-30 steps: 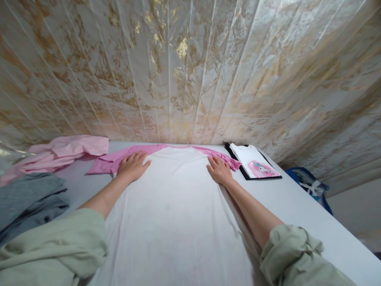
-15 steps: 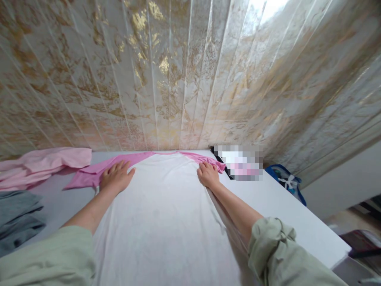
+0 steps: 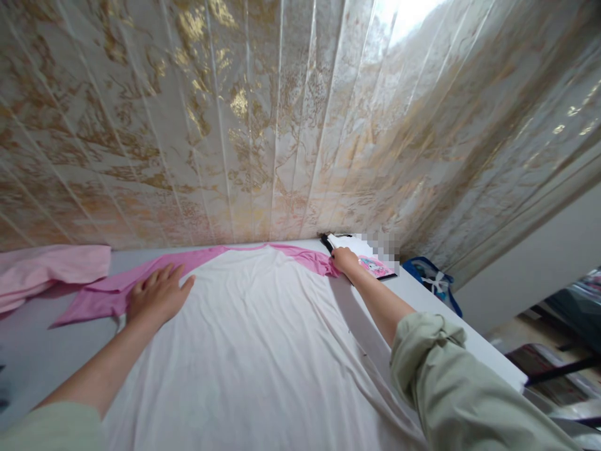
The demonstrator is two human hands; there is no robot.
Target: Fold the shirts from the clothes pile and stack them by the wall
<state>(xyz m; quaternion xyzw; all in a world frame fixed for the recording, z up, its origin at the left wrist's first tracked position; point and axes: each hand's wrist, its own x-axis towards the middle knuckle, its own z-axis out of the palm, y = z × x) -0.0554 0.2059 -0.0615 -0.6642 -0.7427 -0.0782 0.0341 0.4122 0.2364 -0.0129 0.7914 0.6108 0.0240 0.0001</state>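
A white T-shirt [image 3: 253, 338] with pink sleeves lies spread flat on a white table [image 3: 451, 326]. My left hand [image 3: 157, 294] rests flat on it, fingers spread, where the left pink sleeve [image 3: 101, 299] meets the white body. At the far end of the right pink sleeve [image 3: 312, 260] my right hand [image 3: 345, 259] has its fingers curled, right beside a black board [image 3: 375, 268] that carries a folded white shirt with a pink print. What the right fingers grip, if anything, is hidden.
A light pink garment [image 3: 42, 272] lies at the left table edge. The marbled gold-and-white wall [image 3: 282, 125] rises straight behind the table. A blue bag [image 3: 432, 283] sits beyond the table's right corner, with floor clutter lower right.
The view has swung right, so the grey clothes at left are out of sight. My right hand slid outward along the right sleeve toward the black board. The left hand stayed flat on the shirt.
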